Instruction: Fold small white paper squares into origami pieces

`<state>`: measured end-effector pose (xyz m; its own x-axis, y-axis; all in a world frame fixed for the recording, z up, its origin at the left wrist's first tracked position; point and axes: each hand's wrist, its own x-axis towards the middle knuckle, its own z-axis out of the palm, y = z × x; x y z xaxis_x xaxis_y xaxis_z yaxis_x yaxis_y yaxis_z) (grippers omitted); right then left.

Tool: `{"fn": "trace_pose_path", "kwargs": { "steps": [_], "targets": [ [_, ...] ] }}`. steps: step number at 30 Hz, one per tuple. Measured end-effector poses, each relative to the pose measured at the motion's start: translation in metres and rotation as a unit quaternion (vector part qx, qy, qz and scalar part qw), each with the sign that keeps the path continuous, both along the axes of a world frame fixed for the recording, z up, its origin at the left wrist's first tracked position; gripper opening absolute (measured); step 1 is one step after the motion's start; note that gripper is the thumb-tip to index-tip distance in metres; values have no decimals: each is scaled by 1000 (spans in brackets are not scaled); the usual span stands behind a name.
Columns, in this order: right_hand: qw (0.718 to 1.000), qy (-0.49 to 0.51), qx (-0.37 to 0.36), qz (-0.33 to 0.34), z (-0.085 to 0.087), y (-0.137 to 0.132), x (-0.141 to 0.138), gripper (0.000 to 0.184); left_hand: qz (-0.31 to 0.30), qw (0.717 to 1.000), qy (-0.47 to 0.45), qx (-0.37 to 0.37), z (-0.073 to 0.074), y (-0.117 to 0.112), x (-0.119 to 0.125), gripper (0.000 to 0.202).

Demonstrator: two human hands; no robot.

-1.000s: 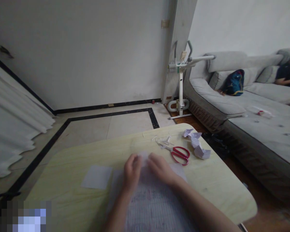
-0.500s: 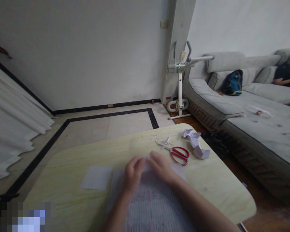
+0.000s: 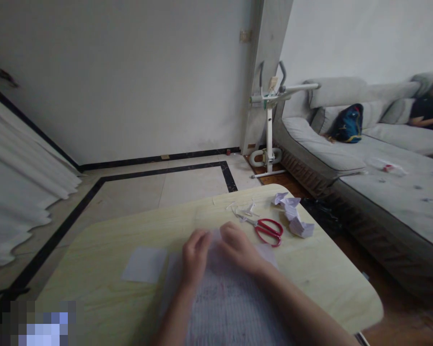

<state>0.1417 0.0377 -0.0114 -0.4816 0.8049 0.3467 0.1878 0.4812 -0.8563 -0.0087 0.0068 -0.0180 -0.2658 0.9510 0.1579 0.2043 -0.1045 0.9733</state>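
My left hand [image 3: 194, 253] and my right hand [image 3: 238, 247] meet at the middle of a pale wooden table [image 3: 104, 283], fingers curled on a small piece of white paper [image 3: 215, 237] between them. Under my forearms lies a larger lined sheet [image 3: 231, 302] with faint red and dark marks. A white paper square [image 3: 144, 265] lies flat to the left of my left hand. Red-handled scissors [image 3: 267, 230] rest just right of my right hand.
Paper scraps [image 3: 246, 209] and crumpled folded paper [image 3: 296, 217] lie near the table's far right corner. A grey sofa [image 3: 375, 158] with a dark blue bag [image 3: 347, 124] and a seated person [image 3: 429, 106] stands at right. A white stand [image 3: 270, 129] is by the wall, curtains [image 3: 18, 192] at left.
My two hands have shifted slightly against each other on the small paper, fingers working it. Everything else on the table stays put.
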Motion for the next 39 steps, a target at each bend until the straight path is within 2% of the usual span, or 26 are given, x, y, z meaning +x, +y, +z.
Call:
{"fn": "trace_pose_path", "kwargs": {
  "steps": [6,12,15,23,32,36,39],
  "targets": [
    [999,10,-33,-4,0,1,0,26,-16,998,-46,-42,5,0,1,25],
    [989,62,-109,-79,1,2,1,24,-74,992,-73,-67,4,-3,2,25],
    [988,69,-114,-80,1,3,1,25,-96,990,-76,-75,5,-5,4,26],
    [991,54,-100,-73,2,2,3,24,-20,998,-30,-55,4,-4,4,34],
    [989,30,-139,-33,0,0,3,20,-10,999,-25,-46,-3,-2,3,32],
    [983,42,-174,-40,3,0,3,18,-32,998,-21,-43,0,-4,3,31],
    [985,29,-166,-45,6,0,2,19,-55,998,-7,-39,3,-6,4,31]
  ]
}}
